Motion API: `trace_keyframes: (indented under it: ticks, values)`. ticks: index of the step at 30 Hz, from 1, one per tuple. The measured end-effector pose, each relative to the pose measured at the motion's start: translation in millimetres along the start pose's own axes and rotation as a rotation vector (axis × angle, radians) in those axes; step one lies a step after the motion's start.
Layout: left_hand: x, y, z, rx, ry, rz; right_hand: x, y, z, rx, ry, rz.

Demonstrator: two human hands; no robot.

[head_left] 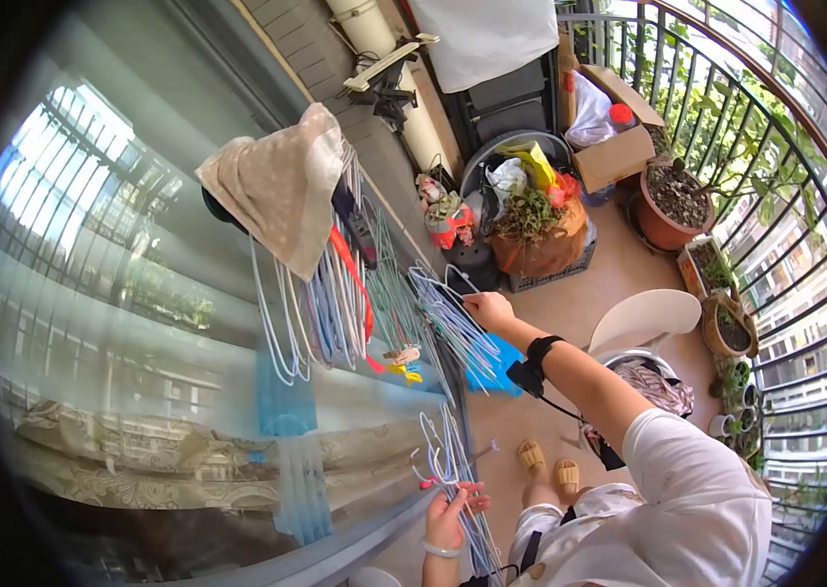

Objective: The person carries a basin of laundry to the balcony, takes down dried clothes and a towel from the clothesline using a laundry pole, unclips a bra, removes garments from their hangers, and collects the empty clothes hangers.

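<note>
Near the bottom, my left hand [448, 519], with a pale bracelet on its wrist, is closed around a bunch of wire clothes hangers [449, 455], their hooks pointing up. My right hand [489, 309], wearing a black wrist strap [531, 368], reaches forward with its fingers pinched at the end of a white-blue hanger [453, 315] in a hanging cluster. Left of that cluster hang green hangers [392, 293] and several white ones [281, 318]. A beige cloth [281, 186] drapes over the hangers, and a red ribbon [353, 284] dangles among them.
Glass panes [188, 323] run along the left, a black railing [815, 235] along the right. Potted plants [673, 201], a cardboard box [617, 157] and an orange bag of greenery [541, 240] stand ahead. A blue container [497, 370] and a white round-backed seat [643, 318] are nearer.
</note>
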State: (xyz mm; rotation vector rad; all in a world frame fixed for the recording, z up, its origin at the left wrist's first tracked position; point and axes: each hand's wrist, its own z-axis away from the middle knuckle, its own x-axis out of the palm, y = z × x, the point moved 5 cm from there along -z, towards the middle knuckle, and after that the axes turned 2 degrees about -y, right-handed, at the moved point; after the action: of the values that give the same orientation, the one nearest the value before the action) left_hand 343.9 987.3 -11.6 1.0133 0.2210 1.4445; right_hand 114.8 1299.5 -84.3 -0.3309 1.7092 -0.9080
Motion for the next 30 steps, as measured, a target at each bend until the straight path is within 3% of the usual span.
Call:
trace_keyframes:
  ticks: [3, 5, 7, 10, 11, 15, 22, 26, 29, 30]
  values:
    - [4.1, -0.8, -13.8, -0.058, -0.066, 0.047, 23.4, 3.8, -12.7, 0.021, -0.036, 0.110]
    - [7.2, -7.6, -26.5, -0.149, -0.144, 0.078, 42.4, 26.2, -13.6, 0.179, -0.148, 0.123]
    - [8.2, -7.4, -36.7, -0.202, -0.175, 0.122, 50.1, 33.7, -6.5, 0.150, -0.090, 0.195]
    - [11.5, -2.9, -51.2, -0.245, -0.212, 0.096, 50.0, 38.9, 10.5, 0.273, -0.159, 0.188]
    - [14.6, -0.7, -55.5, -0.261, -0.222, 0.102, 50.4, 42.6, 14.9, 0.329, -0.262, 0.152]
    - [16.6, 9.1, -68.6, -0.256, -0.257, 0.161, 49.6, 61.9, 36.2, 0.193, -0.255, 0.048]
    - [66.8, 28.6, -93.1, -0.247, -0.388, 0.209, -17.1, 35.4, 165.9, 0.209, -0.476, -0.482]
    - [113.8, 48.7, -107.2, -0.098, -0.466, 0.163, -80.3, -12.9, 225.2, 0.208, -0.666, -0.634]
    - [147.0, 63.5, -112.7, 0.004, -0.489, 0.158, -129.6, -55.1, 238.0, 0.201, -0.609, -0.802]
    - [157.1, 66.6, -112.9, 0.047, -0.497, 0.165, -138.0, -59.2, 240.7, 0.141, -0.561, -0.673]
